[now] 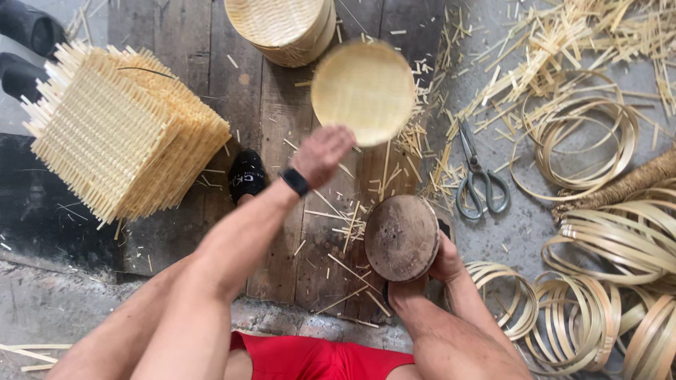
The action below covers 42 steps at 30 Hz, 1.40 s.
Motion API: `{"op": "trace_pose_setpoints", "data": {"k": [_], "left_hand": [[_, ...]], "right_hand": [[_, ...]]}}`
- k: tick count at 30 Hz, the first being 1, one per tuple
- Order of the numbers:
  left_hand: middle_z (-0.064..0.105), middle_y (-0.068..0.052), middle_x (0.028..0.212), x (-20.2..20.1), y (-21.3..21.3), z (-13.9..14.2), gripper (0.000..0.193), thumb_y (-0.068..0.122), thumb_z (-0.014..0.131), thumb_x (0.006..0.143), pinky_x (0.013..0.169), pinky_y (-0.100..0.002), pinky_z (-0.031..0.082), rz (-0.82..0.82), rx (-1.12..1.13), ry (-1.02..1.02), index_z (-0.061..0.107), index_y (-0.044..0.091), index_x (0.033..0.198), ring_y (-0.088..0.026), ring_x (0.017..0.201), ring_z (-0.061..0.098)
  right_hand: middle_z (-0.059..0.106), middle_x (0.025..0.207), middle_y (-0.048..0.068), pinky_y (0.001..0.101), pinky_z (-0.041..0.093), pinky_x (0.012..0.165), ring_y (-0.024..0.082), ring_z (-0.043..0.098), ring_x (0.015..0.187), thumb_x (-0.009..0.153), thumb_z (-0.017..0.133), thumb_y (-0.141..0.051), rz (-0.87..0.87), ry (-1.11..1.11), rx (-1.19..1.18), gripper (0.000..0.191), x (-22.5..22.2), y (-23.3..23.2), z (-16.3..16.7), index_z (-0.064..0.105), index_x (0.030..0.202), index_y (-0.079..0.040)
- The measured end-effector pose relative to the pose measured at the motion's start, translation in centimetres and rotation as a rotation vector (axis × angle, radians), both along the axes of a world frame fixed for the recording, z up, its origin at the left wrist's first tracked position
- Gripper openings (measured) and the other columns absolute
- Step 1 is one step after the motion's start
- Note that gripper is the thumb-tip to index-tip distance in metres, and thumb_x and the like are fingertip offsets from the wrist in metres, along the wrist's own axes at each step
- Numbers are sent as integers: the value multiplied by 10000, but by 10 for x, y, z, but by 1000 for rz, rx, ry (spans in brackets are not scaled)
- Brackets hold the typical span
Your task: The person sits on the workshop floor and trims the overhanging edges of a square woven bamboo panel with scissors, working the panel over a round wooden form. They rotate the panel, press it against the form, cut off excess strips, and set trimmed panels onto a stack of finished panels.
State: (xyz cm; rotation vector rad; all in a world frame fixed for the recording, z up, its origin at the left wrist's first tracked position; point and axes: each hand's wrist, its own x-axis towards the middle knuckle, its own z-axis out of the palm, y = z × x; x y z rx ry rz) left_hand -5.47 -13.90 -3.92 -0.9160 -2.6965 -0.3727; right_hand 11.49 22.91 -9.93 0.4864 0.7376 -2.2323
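- Left hand (322,153): raised over the wooden boards (282,141), arm stretched forward and slightly across the body, a dark wristband (295,181) on the wrist. Fingers are curled loosely; whether they grip the rim of the round woven tray (363,91) or merely sit at its near edge cannot be told, since the tray is motion-blurred.
- Round woven tray: tilted, apparently off the boards, just in front of the left hand and just below the stack of finished trays (282,28) at the top edge — a position consistent with that pile being where completed pieces are gathered.
- Right hand (443,262): wrapped around the side of a worn wooden block (401,238), fingers closed on its far side, thumb hidden. The forearm is bent in close to the knee. The block stands upright on the boards between the legs, its flat top facing the camera — judged to be held steady as a work surface.
- Square woven mats (120,134): 1 tall slanted stack at the left, loose strip ends bristling outward.
- Scissors (479,176): lying shut on the concrete just right of the boards, within reach of the right hand.
- Bamboo hoops (584,141): coiled in several heaps on the right, near the scissors, with loose offcuts (556,63) scattered above.
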Motion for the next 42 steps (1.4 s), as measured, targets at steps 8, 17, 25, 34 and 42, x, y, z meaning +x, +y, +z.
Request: {"op": "trace_pose_setpoints", "data": {"k": [8, 17, 25, 34, 42], "left_hand": [[761, -158, 1053, -141, -93, 65, 186, -68, 617, 937, 901, -371, 589, 411, -65, 104, 712, 36, 1058, -281, 1029, 720], [762, -116, 1034, -143, -97, 48, 240, -78, 598, 892, 887, -364, 574, 456, -1, 27, 729, 58, 1041, -265, 1026, 712], [746, -130, 1084, -143, -104, 54, 226, -25, 656, 916, 946, -390, 554, 447, 53, -6, 692, 47, 1128, -283, 1071, 690], [406, -273, 1580, -55, -187, 158, 1023, 345, 847, 888, 1234, -474, 341, 592, -93, -311, 241, -25, 1625, -372, 1474, 400], [486, -309, 1474, 60, -279, 213, 1223, 550, 979, 556, 1154, -463, 418, 989, -445, -839, 415, -41, 1466, -427, 1373, 485]], "right_hand": [[586, 1422, 175, 499, 445, 1085, 319, 563, 1287, 926, 648, -457, 9, -47, -25, 736, -11, -4, 2, 463, 1490, -22], [599, 1413, 175, 496, 431, 1095, 323, 564, 1284, 919, 652, -448, 9, -67, -17, 713, -10, -1, -10, 497, 1460, -11], [597, 1415, 180, 508, 434, 1091, 332, 565, 1288, 948, 601, -435, 10, -72, -15, 677, -11, -9, 3, 491, 1462, -8], [644, 1346, 184, 439, 505, 1115, 287, 628, 1268, 884, 552, -71, -12, 201, 99, 512, -85, -78, 14, 545, 1380, 55], [692, 1151, 115, 436, 582, 803, 251, 687, 975, 1046, 569, -169, -174, 21, 547, 279, -69, -66, 19, 612, 1255, 9]]}}
